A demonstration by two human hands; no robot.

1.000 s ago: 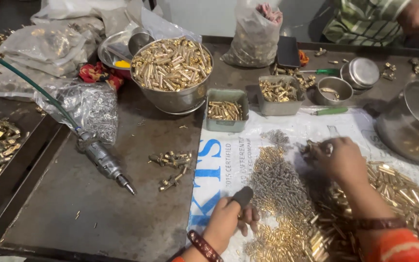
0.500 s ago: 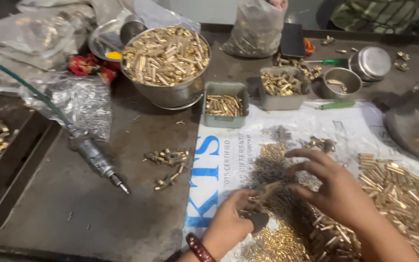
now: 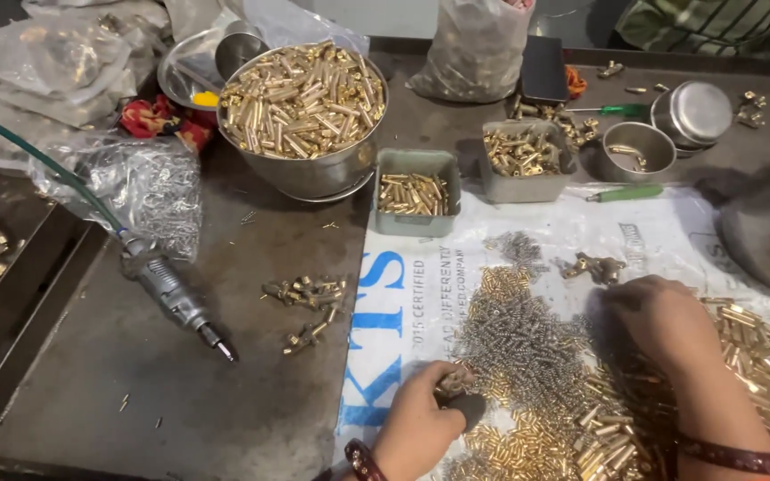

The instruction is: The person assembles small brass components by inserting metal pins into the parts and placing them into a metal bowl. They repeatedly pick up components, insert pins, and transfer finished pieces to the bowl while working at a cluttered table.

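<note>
Closest to the camera, the left hand (image 3: pixel 421 419) comes up from the bottom edge with a bangle on the wrist, palm down, fingers curled in and pinching a small brass part (image 3: pixel 453 381) right at the near edge of the heap of little springs (image 3: pixel 519 343). The right hand (image 3: pixel 666 321) sits just to the right of that spring heap, forearm running in from the lower right corner with a dark band near the wrist, hand arched and knuckles up, fingertips dipped down into the parts; honestly can't tell if it's gripping anything since the fingers are tucked out of sight. Both hands are over a white printed sack (image 3: pixel 421 285) spread on the dark metal surface (image 3: pixel 135 392). Near side of the springs there's a pile of short brass pins (image 3: pixel 528 445), and to the right of them a bigger spread of brass tubes (image 3: pixel 759 356). Left of the springs, off the sack, a few brass fittings (image 3: pixel 307 298) lie loose, and further left a pneumatic tool (image 3: pixel 171 294) on a green hose. Beyond the springs there are two small grey trays (image 3: pixel 416 191) holding brass bits, and past those a big steel bowl (image 3: pixel 305 116) heaped with brass tubes.
</note>
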